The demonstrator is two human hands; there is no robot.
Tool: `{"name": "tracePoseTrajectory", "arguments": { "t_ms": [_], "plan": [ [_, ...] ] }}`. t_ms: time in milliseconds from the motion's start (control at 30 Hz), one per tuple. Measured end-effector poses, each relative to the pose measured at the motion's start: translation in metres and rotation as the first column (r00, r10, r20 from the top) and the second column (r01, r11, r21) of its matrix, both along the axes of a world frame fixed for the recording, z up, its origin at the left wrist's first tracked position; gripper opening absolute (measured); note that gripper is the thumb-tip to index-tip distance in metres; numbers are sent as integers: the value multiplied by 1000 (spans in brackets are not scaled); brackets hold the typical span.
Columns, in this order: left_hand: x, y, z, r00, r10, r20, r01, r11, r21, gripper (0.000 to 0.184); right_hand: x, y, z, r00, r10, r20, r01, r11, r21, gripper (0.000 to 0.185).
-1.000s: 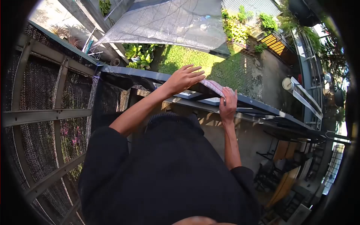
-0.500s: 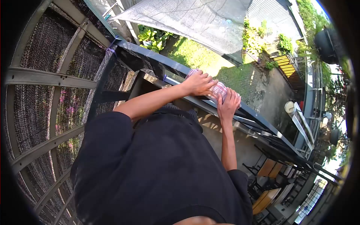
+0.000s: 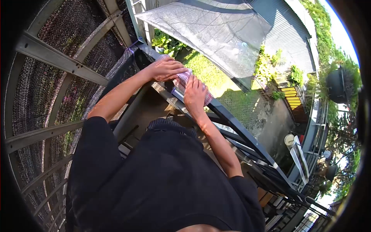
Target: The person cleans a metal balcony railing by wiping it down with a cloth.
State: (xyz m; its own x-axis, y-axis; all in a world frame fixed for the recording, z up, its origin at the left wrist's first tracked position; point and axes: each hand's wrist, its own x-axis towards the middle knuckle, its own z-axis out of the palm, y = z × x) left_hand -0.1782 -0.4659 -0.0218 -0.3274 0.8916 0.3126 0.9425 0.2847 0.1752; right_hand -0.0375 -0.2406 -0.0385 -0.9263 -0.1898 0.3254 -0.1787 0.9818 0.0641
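Observation:
A pink-and-white checkered cloth (image 3: 183, 79) lies over the dark metal railing (image 3: 247, 133). My left hand (image 3: 167, 70) is closed over the cloth's upper-left part, fingers pointing right across it. Just to the right, my right hand (image 3: 195, 94) grips the cloth's lower-right part, with its fingers bent over the top. Both hands press the cloth against the rail, and the palms and thumbs are mostly hidden. The two hands are close together but apart.
Dark mesh on a metal frame (image 3: 65, 62) rises at the left. Beyond the railing, a grey shade net (image 3: 208, 29) hangs over a lower yard with grass and paving. A hanging dark pot (image 3: 337, 86) is at the right.
Both hands and the cloth have moved along the railing toward the upper left, with the cloth still held. My body and the view have shifted as well.

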Motion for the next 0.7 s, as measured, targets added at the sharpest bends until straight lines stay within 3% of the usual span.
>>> {"name": "tracePoseTrajectory", "arguments": {
  "t_ms": [67, 133, 267, 333, 400, 433, 467, 600, 667, 700],
  "plan": [
    [-23, -44, -8, 985, 130, -117, -139, 988, -71, 55, -39, -43, 0, 994, 78, 71, -66, 985, -162, 61],
    [-36, -72, -21, 961, 270, -63, -271, 963, -2, 50, -72, -76, 9, 956, 119, 270, -46, 964, -261, 61],
    [-22, -72, -14, 884, 463, 65, -463, 886, -6, 44, -91, -89, -14, 969, 146, 199, -95, 965, -245, 63],
    [-16, -62, -12, 888, 459, 24, -459, 888, 4, 41, -85, -74, -18, 968, 199, 153, -139, 932, -335, 59],
    [-8, -44, -1, 908, 403, 110, -405, 914, -6, 38, -69, -58, -8, 973, 149, 178, -86, 944, -318, 53],
    [-2, -33, -5, 924, 382, 20, -382, 922, 67, 35, -57, -44, -2, 968, 134, 212, -60, 945, -320, 52],
    [9, -17, 5, 925, 367, 103, -370, 929, 19, 35, -45, -28, 3, 963, 120, 241, -36, 945, -325, 51],
    [61, 68, -22, 934, 351, 68, -357, 924, 133, 35, 15, 54, 7, 971, 41, 237, 51, 928, -369, 46],
    [96, 112, -11, 919, 332, 213, -367, 918, 152, 35, 54, 95, 21, 976, -43, 214, 125, 912, -390, 45],
    [108, 133, -20, 927, 319, 197, -351, 923, 156, 37, 71, 117, 23, 984, -48, 174, 113, 918, -380, 44]
  ]
}}
